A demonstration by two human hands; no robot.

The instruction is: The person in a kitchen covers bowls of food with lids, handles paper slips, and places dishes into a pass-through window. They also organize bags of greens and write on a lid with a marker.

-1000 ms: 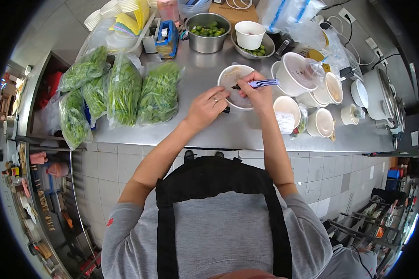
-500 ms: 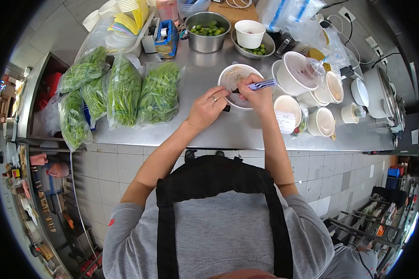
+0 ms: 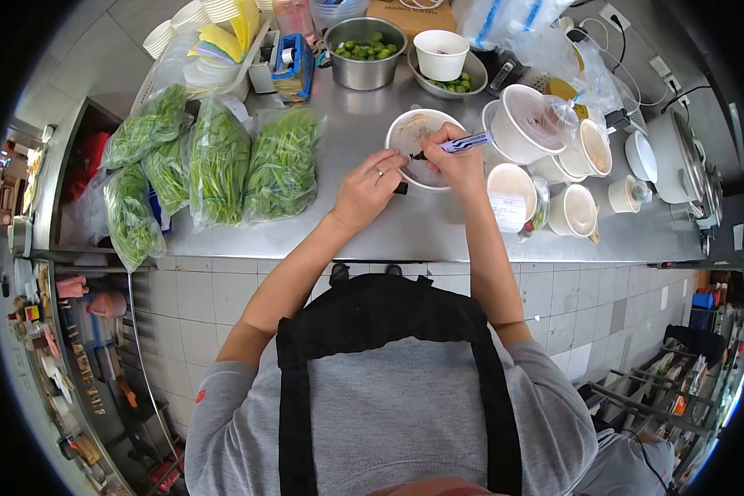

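A round white tub [image 3: 405, 124] with a translucent lid stands on the steel counter in front of me. My right hand [image 3: 453, 159] is closed around a marker [image 3: 468, 142] with a white and purple barrel, its dark tip down at the lid, where a small black mark shows. On the tub's left rim rests my left hand [image 3: 369, 186], fingers bent, a ring on one finger. A dark object, perhaps the marker's cap, pokes out by its fingertips; how it is held is hidden.
Bagged greens [image 3: 283, 161] lie at the left. Behind stand a steel pot [image 3: 362, 73] of green citrus and a bowl with a white cup [image 3: 441, 56] in it. Several lidded tubs [image 3: 572, 210] crowd the right, one with a paper label [image 3: 507, 212].
The marker has tilted slightly, its rear end a little higher. My left hand stays at the tub's rim. The view has shifted very slightly.
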